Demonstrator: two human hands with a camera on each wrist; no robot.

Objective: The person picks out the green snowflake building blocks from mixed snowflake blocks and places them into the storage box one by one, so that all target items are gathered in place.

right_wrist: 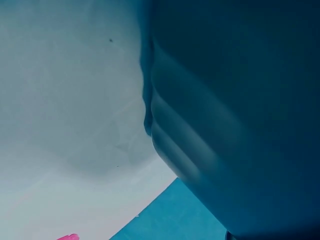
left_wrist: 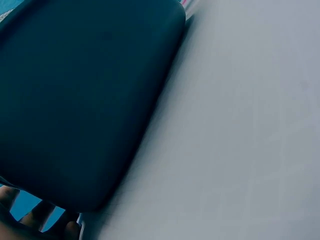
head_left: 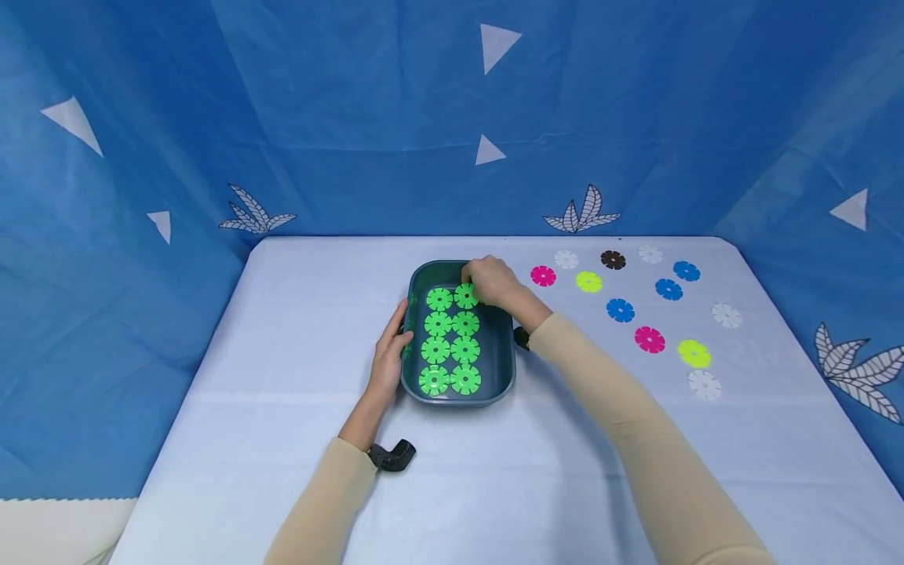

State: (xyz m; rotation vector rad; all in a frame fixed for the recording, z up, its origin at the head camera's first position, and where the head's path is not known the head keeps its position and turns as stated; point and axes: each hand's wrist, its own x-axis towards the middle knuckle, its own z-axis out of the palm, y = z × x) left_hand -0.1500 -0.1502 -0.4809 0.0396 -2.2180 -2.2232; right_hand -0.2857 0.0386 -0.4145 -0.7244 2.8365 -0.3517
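Note:
A dark teal plastic tray (head_left: pixel 497 369) stands on the table, its outer wall filling much of both wrist views. Inside, green notched plastic discs (head_left: pixel 438 323) form two columns. My left hand (head_left: pixel 387 357) rests along the tray's left side, fingers straight against the outer wall and thumb at the rim. Those fingers (left_wrist: pixel 37 216) also show at the lower left of the left wrist view. My right hand (head_left: pixel 494 281) reaches over the far right rim, fingers curled down at the edge of the farthest right green disc (head_left: pixel 466 296). The palm hides part of that grip.
Loose notched discs lie right of the tray: pink (head_left: pixel 650 340), blue (head_left: pixel 620 310), yellow (head_left: pixel 694 353), white (head_left: pixel 705 384) and a brown one (head_left: pixel 613 260). A blue cloth (head_left: pixel 395 118) hangs behind the white-covered table (head_left: pixel 282 337).

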